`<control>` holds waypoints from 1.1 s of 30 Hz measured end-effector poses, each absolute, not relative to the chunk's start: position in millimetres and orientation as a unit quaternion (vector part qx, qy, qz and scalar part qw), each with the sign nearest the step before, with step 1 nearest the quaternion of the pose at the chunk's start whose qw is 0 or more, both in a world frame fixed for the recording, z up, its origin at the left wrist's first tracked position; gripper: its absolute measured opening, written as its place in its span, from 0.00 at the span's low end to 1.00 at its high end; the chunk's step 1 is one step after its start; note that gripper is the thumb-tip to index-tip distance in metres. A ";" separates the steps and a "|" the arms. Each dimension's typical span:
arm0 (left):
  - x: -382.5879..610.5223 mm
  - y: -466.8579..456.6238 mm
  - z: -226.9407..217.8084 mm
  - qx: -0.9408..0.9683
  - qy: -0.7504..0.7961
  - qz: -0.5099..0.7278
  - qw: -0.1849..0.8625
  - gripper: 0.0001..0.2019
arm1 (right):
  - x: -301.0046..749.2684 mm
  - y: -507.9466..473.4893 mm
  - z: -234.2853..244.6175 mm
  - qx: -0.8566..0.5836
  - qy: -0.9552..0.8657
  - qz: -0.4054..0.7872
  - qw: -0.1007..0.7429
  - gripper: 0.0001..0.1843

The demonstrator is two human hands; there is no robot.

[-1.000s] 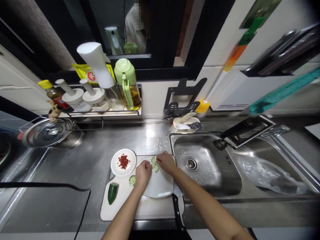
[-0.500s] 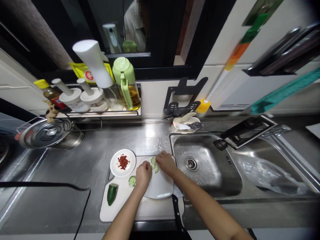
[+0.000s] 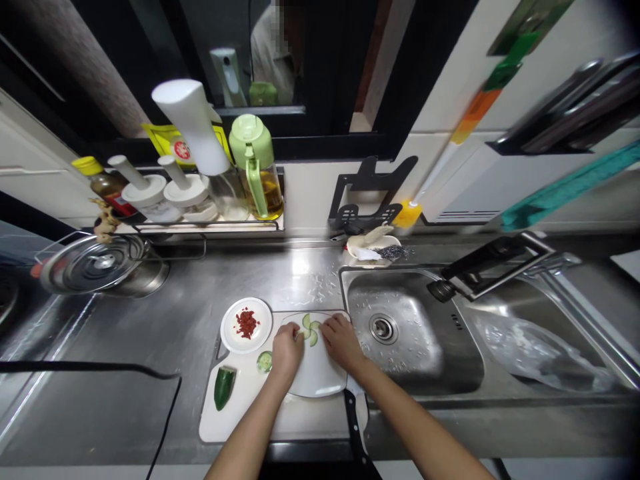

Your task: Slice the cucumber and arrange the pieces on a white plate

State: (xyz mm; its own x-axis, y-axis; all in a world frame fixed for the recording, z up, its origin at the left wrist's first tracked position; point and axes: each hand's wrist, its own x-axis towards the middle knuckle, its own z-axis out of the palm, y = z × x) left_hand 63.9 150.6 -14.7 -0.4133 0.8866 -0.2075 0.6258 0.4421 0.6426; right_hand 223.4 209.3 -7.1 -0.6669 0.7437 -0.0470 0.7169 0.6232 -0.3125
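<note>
On a white plate (image 3: 320, 377), thin half-moon cucumber slices (image 3: 313, 337) lie fanned out like a pinwheel. My left hand (image 3: 287, 350) is closed at the left side of this pattern, fingertips pinched on the edge of one slice. From the right, my right hand (image 3: 343, 341) has its fingers curled together on another slice. The fingertips of both hands partly hide what they touch. Left of the plate are a round piece of cucumber (image 3: 265, 362) and a dark green cucumber end (image 3: 225, 388), both on the white cutting board (image 3: 250, 417).
A small white dish (image 3: 230, 341) with chopped red pieces stands at the board's upper left. A knife with a black handle (image 3: 354, 423) sticks out toward me at right. Beyond it is the sink (image 3: 425, 373); bottles, including an oil bottle (image 3: 257, 173), line a rack behind.
My right hand has moved down and right from the upper slice, uncovering more of the pinwheel. My left hand has hardly moved.
</note>
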 end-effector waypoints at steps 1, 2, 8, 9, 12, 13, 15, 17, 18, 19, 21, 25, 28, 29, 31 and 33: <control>63.9 150.5 -14.6 0.471 0.804 0.243 0.270 0.06 | 224.7 206.7 -8.9 -0.402 -0.902 0.152 0.046 0.11; 63.9 150.4 -14.7 0.473 0.803 0.245 0.270 0.06 | 225.5 204.6 -10.4 -0.401 -0.903 0.149 0.048 0.11; 63.5 150.0 -16.1 0.477 0.802 0.242 0.268 0.05 | 225.4 201.1 -13.9 -0.399 -0.905 0.136 0.051 0.12; 63.4 150.1 -16.2 0.476 0.803 0.239 0.268 0.05 | 225.4 201.1 -14.0 -0.398 -0.906 0.135 0.052 0.12; 63.5 150.5 -15.8 0.478 0.804 0.228 0.272 0.05 | 225.6 201.2 -14.3 -0.396 -0.907 0.134 0.051 0.13; 63.6 150.5 -15.4 0.478 0.804 0.226 0.273 0.05 | 225.7 201.3 -14.4 -0.397 -0.907 0.135 0.050 0.13; 63.6 150.1 -14.0 0.475 0.805 0.225 0.276 0.05 | 225.9 201.2 -14.4 -0.400 -0.904 0.140 0.050 0.13; 62.9 148.7 -11.7 0.474 0.803 0.232 0.278 0.05 | 226.1 200.7 -14.1 -0.405 -0.901 0.146 0.053 0.13; 62.1 147.4 -10.1 0.477 0.799 0.238 0.278 0.05 | 226.3 200.3 -13.7 -0.407 -0.900 0.148 0.055 0.13; 60.8 145.6 -8.4 0.480 0.796 0.246 0.277 0.06 | 226.4 199.7 -13.2 -0.411 -0.898 0.150 0.057 0.13; 56.5 140.3 -4.6 0.484 0.789 0.261 0.273 0.07 | 226.7 197.7 -11.8 -0.418 -0.893 0.155 0.063 0.13; 40.5 121.5 2.3 0.471 0.792 0.280 0.267 0.08 | 227.2 190.0 -8.2 -0.433 -0.882 0.167 0.076 0.13; 24.8 101.4 5.5 0.451 0.806 0.286 0.255 0.09 | 227.5 181.3 -6.0 -0.449 -0.871 0.176 0.087 0.13; 19.7 94.3 6.2 0.447 0.811 0.282 0.252 0.09 | 227.5 178.2 -5.4 -0.452 -0.870 0.179 0.089 0.14; 10.7 80.9 6.8 0.428 0.827 0.271 0.243 0.09 | 227.4 171.8 -4.2 -0.453 -0.868 0.182 0.089 0.14; 4.3 69.7 6.3 0.410 0.843 0.249 0.242 0.09 | 226.9 165.7 -2.7 -0.453 -0.868 0.182 0.086 0.13</control>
